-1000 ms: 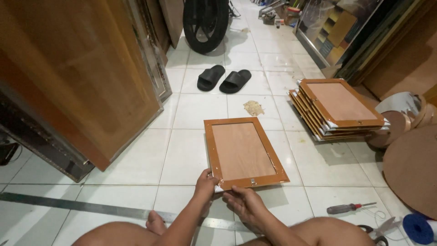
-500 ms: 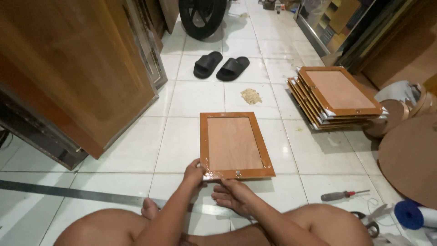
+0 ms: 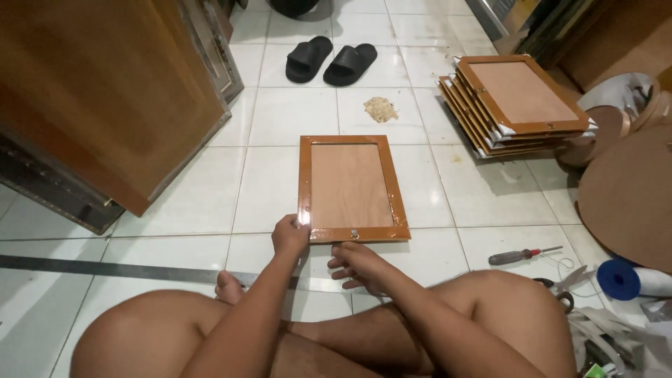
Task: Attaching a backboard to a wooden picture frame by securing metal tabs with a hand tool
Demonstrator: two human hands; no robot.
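Picture frame [image 3: 352, 189], backing side up, lies flat on the white tiled floor [image 3: 280, 189] just in front of a seated person's crossed legs. Its plywood back panel is bordered with glossy brown tape, and a small metal hanger sits at the near edge. The left hand [image 3: 290, 234] pinches the near left corner; the right hand [image 3: 358, 268] rests on the tile just short of the near edge, fingers loosely spread, grasping nothing. The frame looks light and rigid but probably fragile if glass sits in its hidden face, and the shiny tape may be slick, so the side rails would give the surest grip. A stack of similar frames [image 3: 521, 105] lies well apart to the right. A screwdriver [image 3: 521, 255] and blue tape roll [image 3: 619, 280] lie near the right knee, black sandals [image 3: 332, 59] beyond.
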